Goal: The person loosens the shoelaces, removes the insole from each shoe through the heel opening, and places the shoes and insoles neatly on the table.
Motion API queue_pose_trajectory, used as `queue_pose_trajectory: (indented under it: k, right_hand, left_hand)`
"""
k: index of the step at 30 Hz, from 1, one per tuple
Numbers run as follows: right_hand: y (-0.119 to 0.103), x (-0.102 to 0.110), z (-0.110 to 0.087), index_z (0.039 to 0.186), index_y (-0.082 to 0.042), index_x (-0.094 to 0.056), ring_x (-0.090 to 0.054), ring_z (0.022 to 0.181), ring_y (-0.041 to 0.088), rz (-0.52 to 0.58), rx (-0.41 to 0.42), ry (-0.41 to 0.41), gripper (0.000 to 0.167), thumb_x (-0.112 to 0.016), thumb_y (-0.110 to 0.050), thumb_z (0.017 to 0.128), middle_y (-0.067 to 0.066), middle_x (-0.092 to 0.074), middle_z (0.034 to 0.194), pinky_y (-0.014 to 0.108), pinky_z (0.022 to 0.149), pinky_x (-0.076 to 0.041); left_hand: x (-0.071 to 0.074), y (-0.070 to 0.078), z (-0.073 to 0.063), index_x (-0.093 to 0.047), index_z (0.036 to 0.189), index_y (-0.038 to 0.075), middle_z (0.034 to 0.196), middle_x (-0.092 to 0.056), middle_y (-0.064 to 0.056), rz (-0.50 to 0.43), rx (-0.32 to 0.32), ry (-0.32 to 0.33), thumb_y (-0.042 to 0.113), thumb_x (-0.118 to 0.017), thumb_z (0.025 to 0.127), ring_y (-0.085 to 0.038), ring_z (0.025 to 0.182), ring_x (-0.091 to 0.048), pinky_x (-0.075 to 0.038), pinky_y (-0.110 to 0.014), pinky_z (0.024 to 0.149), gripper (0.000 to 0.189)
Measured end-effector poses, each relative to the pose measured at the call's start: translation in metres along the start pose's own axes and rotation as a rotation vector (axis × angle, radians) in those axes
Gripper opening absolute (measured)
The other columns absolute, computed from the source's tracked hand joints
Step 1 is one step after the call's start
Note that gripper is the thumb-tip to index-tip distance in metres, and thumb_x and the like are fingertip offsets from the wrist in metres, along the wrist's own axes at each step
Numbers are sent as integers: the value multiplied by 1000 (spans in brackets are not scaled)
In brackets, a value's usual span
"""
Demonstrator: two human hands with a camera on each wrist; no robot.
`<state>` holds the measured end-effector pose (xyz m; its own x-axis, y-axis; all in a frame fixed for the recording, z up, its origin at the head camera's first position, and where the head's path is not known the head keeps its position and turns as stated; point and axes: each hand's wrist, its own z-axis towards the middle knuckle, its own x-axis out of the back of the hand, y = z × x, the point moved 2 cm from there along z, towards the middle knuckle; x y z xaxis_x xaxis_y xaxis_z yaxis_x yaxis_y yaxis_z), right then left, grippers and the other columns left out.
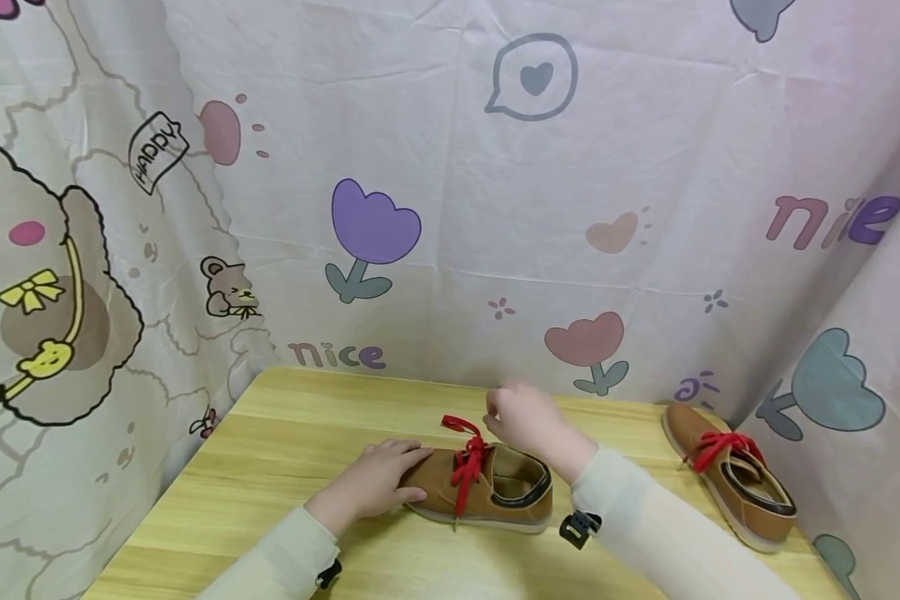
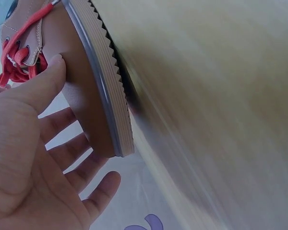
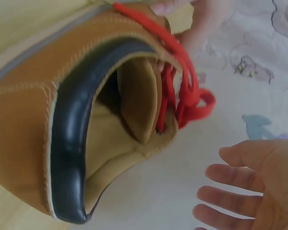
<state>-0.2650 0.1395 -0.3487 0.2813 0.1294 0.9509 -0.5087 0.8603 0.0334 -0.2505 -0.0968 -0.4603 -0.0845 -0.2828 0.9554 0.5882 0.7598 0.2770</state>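
A brown leather shoe (image 1: pixel 438 487) with a black padded collar lies on the table, its toe pointing left in the head view. My left hand (image 1: pixel 371 483) holds it at the toe, thumb on the near side and fingers over the far side. In the left wrist view the thumb (image 2: pixel 50 81) presses the leather beside the eyelets. Red laces (image 1: pixel 471 467) are knotted over the tongue, with a loop standing up at the far side. My right hand (image 1: pixel 528 421) hovers past the shoe's opening. Its bent fingers (image 3: pixel 233 199) hold nothing and stand apart from the red laces.
A matching brown shoe (image 1: pixel 757 504) with tied red laces rests at the table's right edge. The wood-grain table (image 1: pixel 270 450) meets a printed cloth curtain (image 1: pixel 450 208) behind, and cloth hangs at both sides.
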Motion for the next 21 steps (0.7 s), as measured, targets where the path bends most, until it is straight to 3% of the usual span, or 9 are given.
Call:
queue_pose_trajectory:
  k: [7, 21]
  right_hand:
    - [-20, 6, -11, 73, -17, -66, -57, 72, 20, -36, 95, 21, 17, -80, -19, 82, -3, -58, 77, 35, 61, -48]
    - [-44, -4, -24, 84, -22, -72, -58, 93, 18, -148, 257, -3, 11, -81, -29, 84, -4, -66, 102, 31, 71, -48]
  left_hand:
    - [3, 2, -1, -54, 146, 15, 145, -53, -13, -7, 6, 1, 46, -69, 92, -36, 132, -48, -39, -56, 104, 64]
    - [4, 3, -1, -53, 146, 14, 144, -54, -13, -2, 3, -5, 46, -68, 93, -36, 131, -48, -39, -57, 103, 64]
